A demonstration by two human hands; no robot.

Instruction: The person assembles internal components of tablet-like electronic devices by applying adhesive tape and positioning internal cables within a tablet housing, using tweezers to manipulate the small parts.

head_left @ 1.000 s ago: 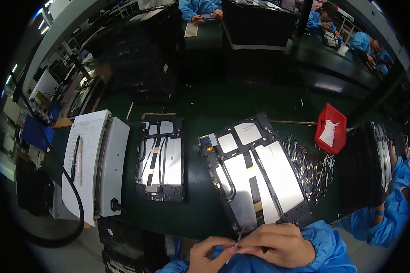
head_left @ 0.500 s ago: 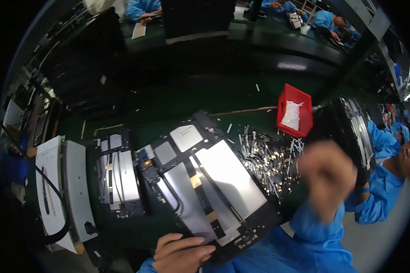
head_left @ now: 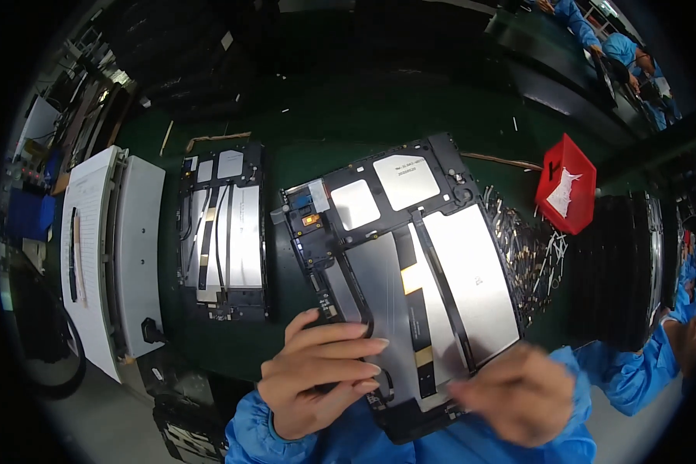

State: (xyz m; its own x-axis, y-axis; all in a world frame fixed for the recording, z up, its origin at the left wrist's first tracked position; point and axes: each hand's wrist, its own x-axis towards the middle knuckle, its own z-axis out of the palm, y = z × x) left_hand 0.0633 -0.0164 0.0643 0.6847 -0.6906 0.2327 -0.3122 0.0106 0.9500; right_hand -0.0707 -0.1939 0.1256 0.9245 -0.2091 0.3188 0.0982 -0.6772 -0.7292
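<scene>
An opened tablet body [head_left: 472, 286] with silver battery panels and black ribbon cables lies slanted in front of me. My left hand [head_left: 309, 383] grips its lower left edge, fingers stretched over the panel and the thumb out of sight. At the lower right end is my right hand [head_left: 522, 394], slightly blurred, its fingers curled and the tips pinched close to the board there. Anything between those tips is too small to make out. A second, similar opened tablet [head_left: 243, 232] rests on the green table to the left, apart from both hands.
Beyond the tablet's right edge lies a heap of small dark and gold strips [head_left: 518, 232]. A red bin [head_left: 584, 205] holds white strips [head_left: 564, 189]. A dark stack [head_left: 607, 263] stands right, near a co-worker's blue sleeve [head_left: 630, 371]. Written sheets [head_left: 97, 232] with a pen [head_left: 74, 263] lie left.
My right hand has come from over the strip heap to the tablet's lower end. The left hand reaches further over its left edge. The view has shifted, bringing the tablet closer.
</scene>
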